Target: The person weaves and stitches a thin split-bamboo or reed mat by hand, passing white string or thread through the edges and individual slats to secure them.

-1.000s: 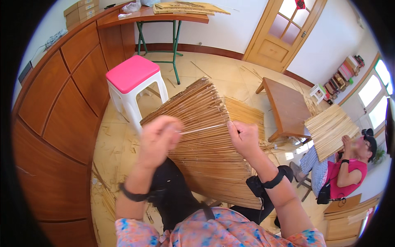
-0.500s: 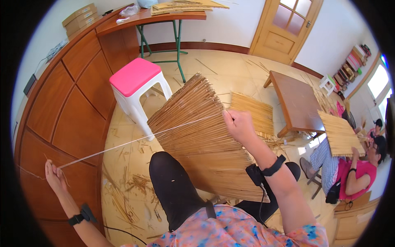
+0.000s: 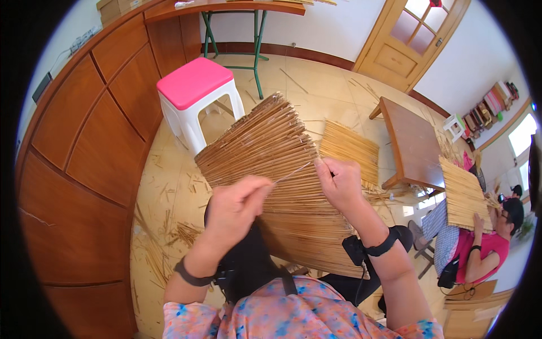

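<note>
Left hand point(image 3: 237, 206) swinging back in from 8 o'clock, fingers pinching thin strand point(image 3: 291, 173); right hand point(image 3: 339, 183) gripping its other end on reed mat point(image 3: 271, 152). Stitch being pulled snug.

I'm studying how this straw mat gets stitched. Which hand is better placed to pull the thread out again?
Probably the left hand: it pinches the thin thread and has open room to its side. The right hand presses on the straw mat, steadying it.
</note>
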The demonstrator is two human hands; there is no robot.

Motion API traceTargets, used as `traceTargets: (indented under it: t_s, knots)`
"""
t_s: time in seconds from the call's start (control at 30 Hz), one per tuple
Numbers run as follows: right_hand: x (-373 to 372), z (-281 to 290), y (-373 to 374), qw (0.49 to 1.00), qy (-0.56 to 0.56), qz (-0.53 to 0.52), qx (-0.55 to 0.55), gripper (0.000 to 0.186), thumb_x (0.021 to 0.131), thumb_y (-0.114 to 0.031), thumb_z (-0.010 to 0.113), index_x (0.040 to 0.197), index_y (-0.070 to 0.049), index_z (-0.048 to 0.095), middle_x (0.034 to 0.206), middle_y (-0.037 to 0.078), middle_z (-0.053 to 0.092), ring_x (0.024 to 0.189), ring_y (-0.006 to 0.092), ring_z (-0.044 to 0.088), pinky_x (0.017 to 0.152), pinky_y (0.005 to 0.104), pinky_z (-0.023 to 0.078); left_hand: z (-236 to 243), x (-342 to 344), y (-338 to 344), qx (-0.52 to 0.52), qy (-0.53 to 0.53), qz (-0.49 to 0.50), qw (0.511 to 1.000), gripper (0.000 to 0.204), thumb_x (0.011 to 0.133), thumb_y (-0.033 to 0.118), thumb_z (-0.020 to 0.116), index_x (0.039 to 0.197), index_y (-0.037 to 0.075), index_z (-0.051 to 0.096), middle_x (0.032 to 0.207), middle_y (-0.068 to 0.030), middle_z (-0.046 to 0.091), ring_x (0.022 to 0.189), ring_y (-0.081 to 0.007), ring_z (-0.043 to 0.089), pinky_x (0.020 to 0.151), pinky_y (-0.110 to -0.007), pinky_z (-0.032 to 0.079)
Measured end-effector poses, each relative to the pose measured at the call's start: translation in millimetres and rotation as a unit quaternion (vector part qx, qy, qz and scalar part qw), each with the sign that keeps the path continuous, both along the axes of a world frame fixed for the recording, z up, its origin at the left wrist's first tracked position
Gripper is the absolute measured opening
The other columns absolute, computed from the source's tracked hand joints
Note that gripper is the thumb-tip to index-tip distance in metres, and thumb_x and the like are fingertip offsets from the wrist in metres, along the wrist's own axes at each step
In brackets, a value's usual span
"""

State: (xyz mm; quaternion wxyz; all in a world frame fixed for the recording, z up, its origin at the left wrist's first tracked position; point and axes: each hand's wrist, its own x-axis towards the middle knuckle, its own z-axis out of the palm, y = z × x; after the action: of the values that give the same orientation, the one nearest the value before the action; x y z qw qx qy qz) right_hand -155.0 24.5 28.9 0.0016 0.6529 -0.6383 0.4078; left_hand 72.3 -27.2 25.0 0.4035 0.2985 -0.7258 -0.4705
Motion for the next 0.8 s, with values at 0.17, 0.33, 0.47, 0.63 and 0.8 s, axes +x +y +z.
traceTargets:
  t_s: [0.17,0.33,0.47,0.63,0.8]
  knots:
    - [3,-4,1,1.000,-0.013,0.001,-0.020,0.032,0.092,-0.012,0.062,0.063,-0.001,0.053,0.054,0.017,0.045,0.043,0.0290,0.042,0.044,0.0356,0.036,-16,-33,1,-0.221,0.036,0.041,0.974,0.012,0.088,0.002,0.064,0.098,0.001,0.071,0.075,-0.0126,0.070,0.063,-0.0221,0.068,0.056,-0.029,0.052]
    - [2,-4,3,1.000,-0.008,0.002,-0.018,0.033,0.091,-0.012,0.062,0.062,-0.001,0.052,0.052,0.015,0.043,0.042,0.0259,0.037,0.043,0.0339,0.034,-7,-31,4,-0.250,-0.084,0.061,0.963,0.012,0.082,0.003,0.069,0.094,0.002,0.071,0.080,-0.0157,0.070,0.069,-0.0307,0.068,0.059,-0.034,0.054]
    - [4,-3,3,1.000,-0.010,0.001,-0.022,0.033,0.091,-0.012,0.063,0.062,-0.001,0.052,0.052,0.015,0.043,0.042,0.0259,0.038,0.043,0.0339,0.034,-5,-31,5,-0.256,-0.094,0.065,0.960,0.011,0.082,0.004,0.069,0.093,0.002,0.071,0.079,-0.0154,0.070,0.068,-0.0307,0.068,0.058,-0.034,0.054]
    - [5,-3,3,1.000,-0.003,-0.003,-0.027,0.032,0.092,-0.014,0.064,0.064,-0.002,0.054,0.051,0.015,0.045,0.041,0.0261,0.041,0.043,0.0337,0.036,-4,-33,7,-0.274,-0.094,0.064,0.955,0.012,0.081,0.002,0.069,0.093,0.002,0.070,0.077,-0.0152,0.069,0.066,-0.0302,0.068,0.057,-0.035,0.054]
    - [6,-3,5,1.000,-0.005,-0.009,-0.021,0.031,0.091,-0.015,0.064,0.065,-0.002,0.055,0.052,0.015,0.046,0.041,0.0269,0.043,0.043,0.0339,0.037,-9,-35,4,-0.308,-0.081,0.083,0.944,0.008,0.080,0.007,0.066,0.087,0.006,0.068,0.066,-0.0085,0.064,0.057,-0.0272,0.064,0.049,-0.037,0.051]
